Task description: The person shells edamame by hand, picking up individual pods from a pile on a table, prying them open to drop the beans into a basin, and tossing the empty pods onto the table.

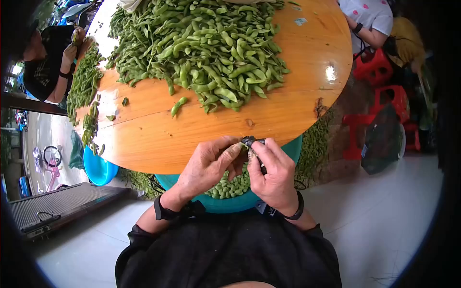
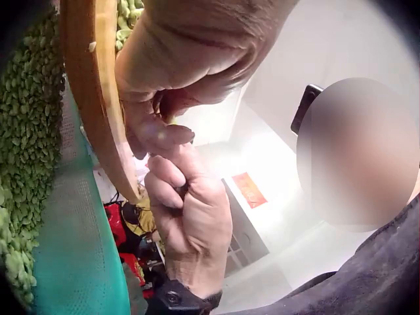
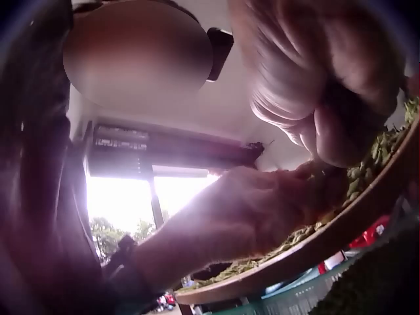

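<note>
Above the near table edge, the left hand (image 1: 204, 165) and the right hand (image 1: 272, 174) meet at the fingertips, fingers and thumbs curled. Between them they pinch a small green pod (image 1: 245, 146), mostly hidden. Something dark (image 1: 248, 140) lies at the right hand's fingertips; its kind is unclear. The left wrist view has the left hand (image 2: 197, 56) above and the right hand (image 2: 193, 207) below, touching. In the right wrist view the left hand (image 3: 239, 210) reaches in under the right hand (image 3: 315, 72). Shelled green beans (image 1: 231, 187) lie in a teal basin (image 1: 225, 204) beneath.
A large heap of green pods (image 1: 206, 53) covers the far part of the wooden table (image 1: 153, 144). One loose pod (image 1: 179, 106) lies nearer. Other people sit at the left and right. Red stools (image 1: 372, 115), a blue basin (image 1: 99, 165) and floor piles of pods (image 1: 314, 149) surround the table.
</note>
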The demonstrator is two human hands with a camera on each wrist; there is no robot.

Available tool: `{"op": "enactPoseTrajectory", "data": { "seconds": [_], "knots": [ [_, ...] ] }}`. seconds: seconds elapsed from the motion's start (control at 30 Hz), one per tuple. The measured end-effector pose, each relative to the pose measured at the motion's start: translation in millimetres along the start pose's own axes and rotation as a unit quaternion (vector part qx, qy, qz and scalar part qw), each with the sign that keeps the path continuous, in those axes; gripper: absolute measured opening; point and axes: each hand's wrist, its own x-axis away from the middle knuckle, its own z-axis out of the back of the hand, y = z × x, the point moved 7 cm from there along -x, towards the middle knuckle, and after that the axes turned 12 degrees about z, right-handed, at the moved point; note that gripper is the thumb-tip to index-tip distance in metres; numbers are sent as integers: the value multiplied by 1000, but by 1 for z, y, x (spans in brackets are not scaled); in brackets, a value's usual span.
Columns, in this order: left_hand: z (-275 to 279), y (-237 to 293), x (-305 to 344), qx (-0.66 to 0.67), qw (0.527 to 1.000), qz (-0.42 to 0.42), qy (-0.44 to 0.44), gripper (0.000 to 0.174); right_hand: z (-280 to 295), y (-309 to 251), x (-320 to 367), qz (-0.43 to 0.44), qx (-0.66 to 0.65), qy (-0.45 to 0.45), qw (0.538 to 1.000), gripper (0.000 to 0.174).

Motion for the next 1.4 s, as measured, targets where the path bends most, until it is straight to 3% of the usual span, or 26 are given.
{"op": "enactPoseTrajectory", "data": {
  "seconds": [0.1, 0.2, 0.37, 0.53, 0.6, 0.73, 0.77, 0.83, 0.9, 0.93, 0.97, 1.0, 1.07, 1.1, 1.23, 1.3, 1.4],
  "knots": [
    [-7, 0, 4, -10, 999, -33, 32, 26, -2, -12, -2, 43, 68, 42, 996, 25],
    [-7, -3, 6, 77, 992, -24, 98, 28, -4, -16, -5, 66, 77, 58, 993, 24],
    [-5, -6, 0, 75, 995, -15, 65, 32, 1, 2, -5, 16, -17, 64, 998, 23],
    [-4, -14, -2, 152, 988, -1, 36, 35, 5, -7, -8, 60, 21, 88, 994, 21],
    [-4, -18, -3, 212, 976, 13, 34, 39, 3, 12, -5, -42, -90, 62, 993, 19],
    [-1, -15, 3, 194, 981, -15, 0, 35, 2, 28, 7, -123, -178, 75, 973, 16],
    [-4, -12, 7, 111, 993, -22, -16, 33, 11, 26, 7, -123, -177, 75, 974, 16],
    [-11, -10, 15, -52, 995, -19, -86, 25, 33, 33, 11, -213, -229, 79, 947, 16],
    [-14, 4, 34, -294, 935, -153, -128, 22, 76, 34, 13, -127, -85, 5, 988, 17],
    [-7, 10, 40, -295, 935, -152, -122, 22, 96, 40, 19, -136, -40, -56, 988, 18],
    [12, 22, 43, -300, 941, -156, -18, 23, 111, 45, 27, -144, 6, -115, 983, 19],
    [32, 32, 46, -301, 936, -159, 86, 26, 125, 51, 33, -167, 70, -98, 979, 20],
    [78, 47, 46, -387, 835, -204, 333, 32, 143, 61, 45, -186, 134, -79, 970, 22],
    [89, 58, 48, -395, 805, -216, 386, 30, 150, 71, 54, -205, 161, -46, 964, 23],
    [110, 54, 31, -474, 739, -232, 418, 22, 138, 76, 54, -227, 132, 18, 965, 24],
    [105, 55, 28, -507, 719, -233, 414, 21, 113, 62, 35, -169, 135, 3, 976, 20],
    [89, 57, 35, -521, 698, -260, 418, 19, 64, 34, 6, -89, 23, 3, 996, 20]
  ]
}}
